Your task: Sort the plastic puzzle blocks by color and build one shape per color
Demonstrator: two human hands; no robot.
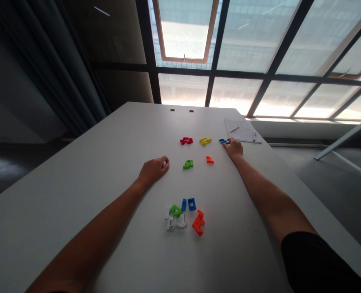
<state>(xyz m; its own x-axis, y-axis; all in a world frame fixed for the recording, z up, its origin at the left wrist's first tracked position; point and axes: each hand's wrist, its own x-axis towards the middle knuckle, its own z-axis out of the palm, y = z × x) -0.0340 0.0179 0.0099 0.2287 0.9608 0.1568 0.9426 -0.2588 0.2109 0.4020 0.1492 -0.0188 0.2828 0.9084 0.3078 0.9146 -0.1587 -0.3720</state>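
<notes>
The person stands at a long white bench (76, 195), both bare forearms stretched out across it. The right hand (233, 148) is toward the far end, right of centre, its fingers lying over a small blue plastic block piece (223, 141); can't tell if they are gripping it or only touching. The left hand (152, 170) rests mid-bench, fingers loosely curled, can't tell if anything is inside them. Set out singly and well apart on the far part of the bench: a red plastic block piece (186, 141), a yellow plastic block piece (205, 141), a green plastic block piece (188, 164) and an orange plastic block piece (210, 160). Lower centre sits a bunched group: white plastic pieces (176, 224) under a green plastic piece (176, 211), two blue plastic frame pieces (188, 204) just behind, and orange plastic pieces (198, 222) just right. A paper sheet (240, 130) lies at upper right.
</notes>
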